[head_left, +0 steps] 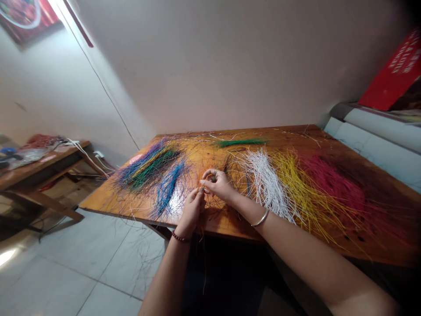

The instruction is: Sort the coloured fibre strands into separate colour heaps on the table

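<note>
My left hand [192, 208], with a beaded bracelet at the wrist, is closed in a pinch on thin orange strands [199, 181] near the table's front edge. Fingertips of my right hand [219, 185] meet it there, also pinched on the strands; a silver bangle circles that wrist. Exactly how the strands run between the fingers is too small to make out. A loose thin end hangs below the table edge. To the right of my right hand lies a bundle of white strands [268, 184]; a blue bundle [169, 186] lies to the left of my left hand.
On the wooden table [210, 219] also lie yellow strands [305, 193], magenta strands [338, 184], a mixed purple-green bundle [151, 164] and a green bundle [241, 142] at the back. A cluttered side table [49, 164] stands left. White rolls [384, 127] border the right.
</note>
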Available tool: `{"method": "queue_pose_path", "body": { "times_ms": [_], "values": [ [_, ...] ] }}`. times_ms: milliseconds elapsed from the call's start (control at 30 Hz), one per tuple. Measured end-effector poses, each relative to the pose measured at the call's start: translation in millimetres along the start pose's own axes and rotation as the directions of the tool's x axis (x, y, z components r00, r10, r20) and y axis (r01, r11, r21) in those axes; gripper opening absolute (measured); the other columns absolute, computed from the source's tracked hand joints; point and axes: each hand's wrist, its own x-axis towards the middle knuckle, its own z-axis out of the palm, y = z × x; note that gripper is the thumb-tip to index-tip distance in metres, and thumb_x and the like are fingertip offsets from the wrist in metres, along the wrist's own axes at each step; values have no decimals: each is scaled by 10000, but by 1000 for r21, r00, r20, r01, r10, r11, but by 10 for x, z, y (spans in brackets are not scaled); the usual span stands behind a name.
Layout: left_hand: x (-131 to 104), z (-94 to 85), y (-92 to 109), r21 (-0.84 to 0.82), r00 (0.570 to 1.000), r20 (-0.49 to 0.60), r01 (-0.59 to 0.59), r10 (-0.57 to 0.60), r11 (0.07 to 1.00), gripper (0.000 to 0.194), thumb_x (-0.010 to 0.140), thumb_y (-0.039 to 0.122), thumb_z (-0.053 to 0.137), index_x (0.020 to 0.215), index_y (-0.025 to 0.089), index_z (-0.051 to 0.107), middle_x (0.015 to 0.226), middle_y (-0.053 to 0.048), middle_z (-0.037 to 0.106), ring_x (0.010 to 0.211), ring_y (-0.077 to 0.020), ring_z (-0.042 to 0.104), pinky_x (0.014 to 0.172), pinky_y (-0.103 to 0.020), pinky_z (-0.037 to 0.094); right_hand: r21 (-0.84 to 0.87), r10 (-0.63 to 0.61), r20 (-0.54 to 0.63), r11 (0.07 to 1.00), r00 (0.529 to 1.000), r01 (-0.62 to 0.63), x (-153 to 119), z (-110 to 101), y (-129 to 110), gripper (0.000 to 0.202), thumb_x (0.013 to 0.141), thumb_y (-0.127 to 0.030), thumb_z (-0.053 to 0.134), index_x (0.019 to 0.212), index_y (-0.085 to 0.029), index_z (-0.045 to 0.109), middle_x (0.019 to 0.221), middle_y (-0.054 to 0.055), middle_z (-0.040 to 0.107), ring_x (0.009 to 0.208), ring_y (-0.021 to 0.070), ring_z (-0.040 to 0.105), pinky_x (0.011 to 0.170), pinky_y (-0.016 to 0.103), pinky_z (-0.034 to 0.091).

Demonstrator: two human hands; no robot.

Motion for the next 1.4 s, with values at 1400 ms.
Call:
{"method": "queue_pose_path", "body": {
  "times_ms": [1400],
  "values": [
    [13, 2, -31, 71, 1000, 6, -24, 23, 997, 367, 764, 521, 615, 754, 167, 518, 478, 95, 277, 379, -38, 224, 375, -161, 171, -190, 12, 84, 982, 996, 5, 16, -55, 32, 187, 765, -332, 567, 744, -154, 622, 519, -36, 521, 441, 83, 451, 445, 204, 353]
  ]
}}
